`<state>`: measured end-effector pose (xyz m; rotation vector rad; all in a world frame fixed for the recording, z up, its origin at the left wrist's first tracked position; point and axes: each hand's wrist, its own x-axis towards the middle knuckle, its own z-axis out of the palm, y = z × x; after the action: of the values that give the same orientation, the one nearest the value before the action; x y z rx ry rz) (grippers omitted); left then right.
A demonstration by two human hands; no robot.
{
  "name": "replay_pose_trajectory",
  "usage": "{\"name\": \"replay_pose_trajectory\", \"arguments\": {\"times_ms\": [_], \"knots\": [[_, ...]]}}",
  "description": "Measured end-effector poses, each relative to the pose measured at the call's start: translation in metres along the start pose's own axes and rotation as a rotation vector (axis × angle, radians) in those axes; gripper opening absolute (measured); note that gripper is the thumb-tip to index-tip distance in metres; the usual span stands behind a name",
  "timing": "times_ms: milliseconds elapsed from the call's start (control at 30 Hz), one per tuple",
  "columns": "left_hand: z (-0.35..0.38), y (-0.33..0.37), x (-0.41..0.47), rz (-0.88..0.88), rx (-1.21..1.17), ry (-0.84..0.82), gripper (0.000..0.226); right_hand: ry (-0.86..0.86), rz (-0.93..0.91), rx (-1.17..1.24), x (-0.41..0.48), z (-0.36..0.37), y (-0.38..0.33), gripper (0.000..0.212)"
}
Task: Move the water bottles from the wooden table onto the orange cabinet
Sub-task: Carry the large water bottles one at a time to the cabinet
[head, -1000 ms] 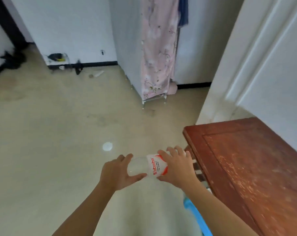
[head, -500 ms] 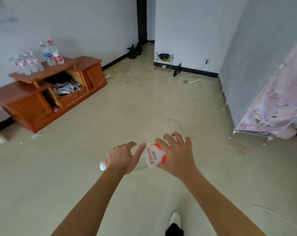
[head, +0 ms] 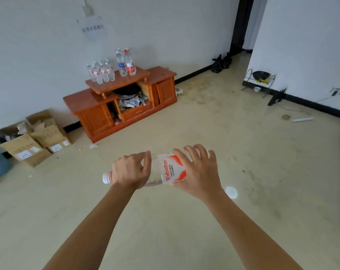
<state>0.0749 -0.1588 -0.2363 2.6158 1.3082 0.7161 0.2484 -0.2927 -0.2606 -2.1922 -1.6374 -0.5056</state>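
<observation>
Carrying water bottle (head: pixel 165 170); orange cabinet (head: pixel 124 106) now in view.
Left hand (head: pixel 131 171) grips neck, right hand (head: pixel 198 172) label end; approx halfway.

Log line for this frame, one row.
water bottle: horizontal, midair | left hand: grips cap end | right hand: grips label end | orange cabinet: ahead, other bottles on top

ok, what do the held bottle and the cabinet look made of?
The bottle: probably clear glossy plastic, since the floor shows through it. The cabinet: wood or veneer, orange-brown with a slight sheen; whether it is solid, I cannot tell.
</observation>
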Motion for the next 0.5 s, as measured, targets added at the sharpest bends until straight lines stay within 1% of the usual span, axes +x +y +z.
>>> {"name": "replay_pose_trajectory", "arguments": {"times_ms": [133, 300, 367, 433, 500], "knots": [[0.02, -0.016, 0.065, -0.027, 0.079, 0.038, 0.051, 0.013, -0.104, 0.006, 0.077, 0.047, 0.02, 0.102], [0.061, -0.056, 0.147, -0.086, 0.098, -0.015, 0.047, -0.06, -0.204, 0.025, 0.166, 0.116, 0.034, 0.085], [0.074, -0.07, 0.187, -0.096, 0.074, -0.02, 0.048, -0.088, -0.243, 0.019, 0.206, 0.139, 0.038, 0.084], [0.09, -0.092, 0.245, -0.123, 0.064, -0.052, 0.05, -0.104, -0.267, 0.039, 0.264, 0.163, 0.045, 0.081], [0.092, -0.095, 0.279, -0.086, 0.044, -0.048, 0.048, -0.118, -0.267, 0.022, 0.296, 0.168, 0.051, 0.083]]}}
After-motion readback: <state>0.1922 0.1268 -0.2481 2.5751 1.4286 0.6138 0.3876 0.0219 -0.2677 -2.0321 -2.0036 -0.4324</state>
